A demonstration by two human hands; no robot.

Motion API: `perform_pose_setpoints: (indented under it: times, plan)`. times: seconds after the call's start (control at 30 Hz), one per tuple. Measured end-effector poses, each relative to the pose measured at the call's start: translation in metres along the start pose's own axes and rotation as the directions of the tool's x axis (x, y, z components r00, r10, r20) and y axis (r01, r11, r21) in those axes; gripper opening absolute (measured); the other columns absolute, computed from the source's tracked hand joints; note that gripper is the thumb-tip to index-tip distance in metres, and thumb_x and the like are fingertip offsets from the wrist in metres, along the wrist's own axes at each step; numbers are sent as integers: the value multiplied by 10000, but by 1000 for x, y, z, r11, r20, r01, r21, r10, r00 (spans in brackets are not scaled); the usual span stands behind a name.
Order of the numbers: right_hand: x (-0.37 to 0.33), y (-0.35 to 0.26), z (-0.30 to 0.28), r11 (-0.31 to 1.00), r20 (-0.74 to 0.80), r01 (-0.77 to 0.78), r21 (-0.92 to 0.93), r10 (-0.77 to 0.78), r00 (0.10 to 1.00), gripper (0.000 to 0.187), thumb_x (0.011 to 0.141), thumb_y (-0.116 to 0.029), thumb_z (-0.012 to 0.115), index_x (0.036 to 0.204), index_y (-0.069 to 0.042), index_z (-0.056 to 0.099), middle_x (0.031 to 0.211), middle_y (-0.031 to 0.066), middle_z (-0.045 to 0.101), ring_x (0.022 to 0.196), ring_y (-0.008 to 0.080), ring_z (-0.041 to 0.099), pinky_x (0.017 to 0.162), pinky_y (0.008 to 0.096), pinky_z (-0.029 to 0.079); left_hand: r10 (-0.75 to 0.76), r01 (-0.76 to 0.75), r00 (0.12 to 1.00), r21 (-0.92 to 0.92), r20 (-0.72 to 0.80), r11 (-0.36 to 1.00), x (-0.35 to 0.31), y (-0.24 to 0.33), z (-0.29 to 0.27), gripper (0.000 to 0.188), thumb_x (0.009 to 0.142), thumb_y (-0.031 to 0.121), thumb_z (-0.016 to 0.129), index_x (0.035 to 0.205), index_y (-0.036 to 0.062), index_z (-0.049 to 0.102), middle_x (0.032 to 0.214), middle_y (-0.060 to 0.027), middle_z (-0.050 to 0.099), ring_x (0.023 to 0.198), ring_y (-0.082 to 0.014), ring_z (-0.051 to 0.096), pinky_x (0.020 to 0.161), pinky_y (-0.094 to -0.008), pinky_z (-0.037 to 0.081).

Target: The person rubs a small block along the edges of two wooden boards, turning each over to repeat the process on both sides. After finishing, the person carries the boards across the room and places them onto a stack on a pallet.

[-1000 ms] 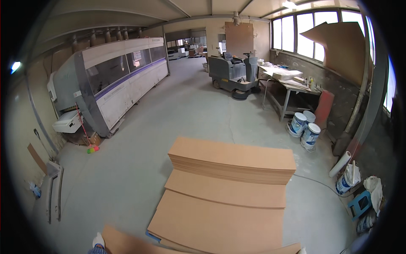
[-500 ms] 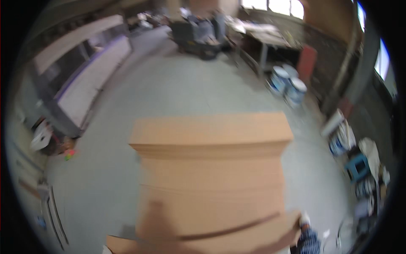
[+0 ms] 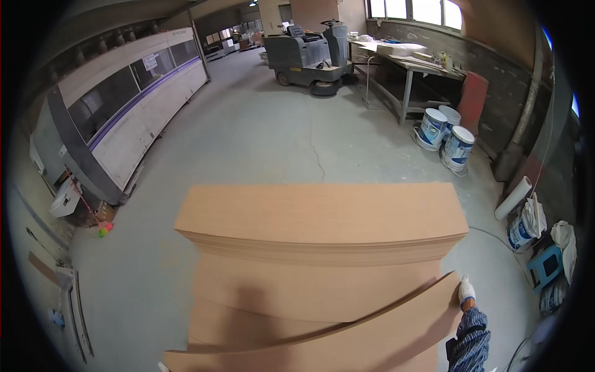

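A long, thin brown board spans the lower part of the head view, its right end raised and its length bowed. My right hand, in a white glove below a blue striped sleeve, is closed on that right end. At the left end, only a sliver of my white-gloved left hand shows, against the board's edge; its fingers are mostly hidden. Underneath and just beyond lie more flat brown boards. Farther out, a neat stack of brown boards shows its layered near edge.
A grey ride-on floor cleaning machine stands far ahead. White-and-blue buckets sit by a cluttered workbench on the right. A blue stool and a white roll are nearer. A long machine cabinet lines the left.
The right end of the board, with my right hand on it, has risen and moved farther forward. The view has shifted and become sharper.
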State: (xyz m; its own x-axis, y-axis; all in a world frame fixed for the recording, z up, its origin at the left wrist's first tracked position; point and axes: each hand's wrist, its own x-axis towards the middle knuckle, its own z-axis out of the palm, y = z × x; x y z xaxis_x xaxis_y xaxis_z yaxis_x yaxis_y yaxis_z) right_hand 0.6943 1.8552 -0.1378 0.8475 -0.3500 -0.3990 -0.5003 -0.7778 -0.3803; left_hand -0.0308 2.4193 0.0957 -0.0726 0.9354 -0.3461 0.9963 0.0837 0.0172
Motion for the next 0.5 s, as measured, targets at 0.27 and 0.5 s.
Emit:
perform_pose_setpoints:
  times: [0.27,0.5]
  plan:
    - [-28,-61,-13,967,-63,254,6,-253,965,603,930,-503,406,1118,28,621,1055,269,637,1105,381,576,956,432,417,41,-37,998,-71,57,997,1,33,35,716,940,560,299,1321,-37,406,1315,-214,492,1254,-370,422,1056,-405,310]
    - [-50,161,55,744,-456,447,498,-214,864,624,934,-479,521,1327,5,478,1311,152,515,1257,248,435,1076,365,304,134,-94,972,-203,195,975,36,60,81,760,934,594,298,1351,-36,383,1354,-194,472,1287,-352,397,1082,-387,287]
